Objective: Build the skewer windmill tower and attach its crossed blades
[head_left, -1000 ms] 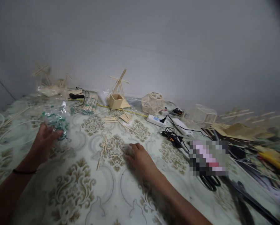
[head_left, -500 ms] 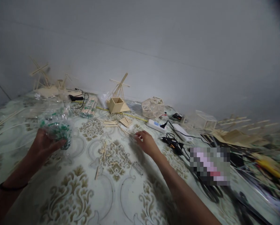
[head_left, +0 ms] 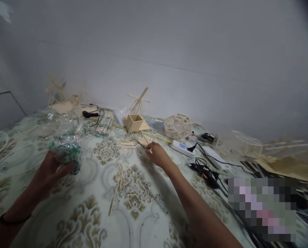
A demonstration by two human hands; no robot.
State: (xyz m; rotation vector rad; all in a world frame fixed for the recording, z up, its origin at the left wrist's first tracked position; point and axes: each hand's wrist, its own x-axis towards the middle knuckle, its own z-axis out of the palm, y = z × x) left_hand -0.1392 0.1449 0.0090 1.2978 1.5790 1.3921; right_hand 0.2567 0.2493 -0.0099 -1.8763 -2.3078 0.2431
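Observation:
My left hand (head_left: 57, 172) is wrapped round a crumpled clear plastic bag (head_left: 67, 148) with green printing, held above the left of the table. Beyond the loose sticks, my right hand (head_left: 157, 155) is low over the table, its fingers curled together. A thin wooden stick (head_left: 144, 135) runs to its fingertips and seems pinched there, over a small flat wooden piece (head_left: 142, 142). Just left of that piece lie several loose sticks (head_left: 126, 144). Short wooden offcuts (head_left: 120, 177) are scattered nearer to me.
Behind stands a wooden windmill model (head_left: 135, 122) with an open box. A stick polyhedron (head_left: 178, 125), a white power strip (head_left: 182, 148) and black cabled tools (head_left: 204, 174) lie to the right. A packed bundle of sticks (head_left: 104, 124) and another windmill model (head_left: 56, 93) are at the left.
My right hand has moved left, towards the small flat wooden piece, and the stick at its fingers has swung to a steeper angle. The left hand still grips the bag. The view has shifted.

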